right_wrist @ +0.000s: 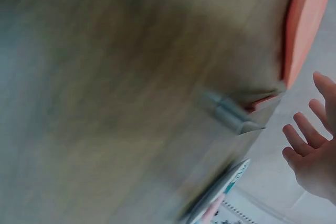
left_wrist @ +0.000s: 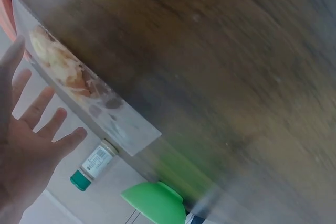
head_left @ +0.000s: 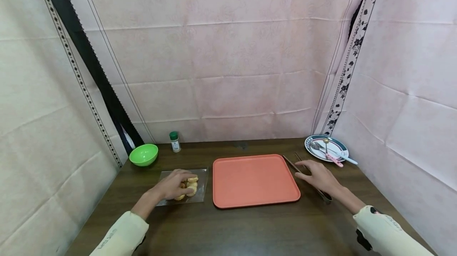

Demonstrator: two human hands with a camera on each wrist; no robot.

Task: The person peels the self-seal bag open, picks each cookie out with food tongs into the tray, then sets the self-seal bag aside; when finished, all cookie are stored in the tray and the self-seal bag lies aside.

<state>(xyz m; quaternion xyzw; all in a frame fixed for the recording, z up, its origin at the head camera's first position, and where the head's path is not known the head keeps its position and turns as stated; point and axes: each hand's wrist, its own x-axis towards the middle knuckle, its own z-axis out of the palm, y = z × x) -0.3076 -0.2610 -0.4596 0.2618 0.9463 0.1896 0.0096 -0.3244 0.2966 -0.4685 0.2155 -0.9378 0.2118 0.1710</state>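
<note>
My left hand (head_left: 174,185) hovers with spread fingers over several pale yellow and brown food pieces (head_left: 192,186), partly hiding them. They lie on or in a flat clear plastic sheet or bag (head_left: 202,184). In the left wrist view, a gap shows between my fingers and the food (left_wrist: 60,64). On the other side, my right hand (head_left: 317,176) is over a pair of metal tongs (head_left: 325,197), covering their middle. Loosely extended fingers stand apart from the tongs (right_wrist: 231,114) in the right wrist view. Neither hand holds anything.
A coral-pink rectangular tray (head_left: 256,182) lies between my hands. At the back left stand a green bowl (head_left: 144,155) and a green-capped shaker bottle (head_left: 175,141). A rimmed plate (head_left: 310,149) with several utensils sits at the back right. Cloth curtains (head_left: 228,57) enclose the table.
</note>
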